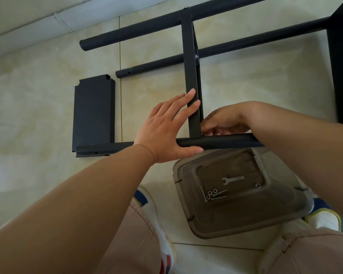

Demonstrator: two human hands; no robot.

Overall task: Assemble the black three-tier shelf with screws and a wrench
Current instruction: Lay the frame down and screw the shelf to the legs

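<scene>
I am steadying the partly built black metal shelf frame [190,62], which is lying on its side on the beige tiled floor [48,95]. My left hand [166,127] is resting flat and open against the frame: the straight fingers are pressing on the near end of the black flat crossbar [189,76], and the thumb is lying under the near black round tube [222,142] where the two meet. My right hand [224,123] is at the same joint on the other side of the crossbar, with its fingers curled in a pinching grip against the tube; whatever it is pinching is too small and hidden to identify.

Two further black round tubes, the far tube [139,29] and the middle tube [156,65], are lying across the floor beyond, both joined to the crossbar. A separate black flat shelf panel [93,113] is lying on the floor to the left of the frame, touching the near tube's left end.

Just beside the near tube, on my side, a translucent grey plastic container lid [244,220] is lying on the floor between my white shoes [156,224]. It is holding a small flat silver wrench [231,179], several long silver screws [216,195] and silver nuts [211,192].
</scene>
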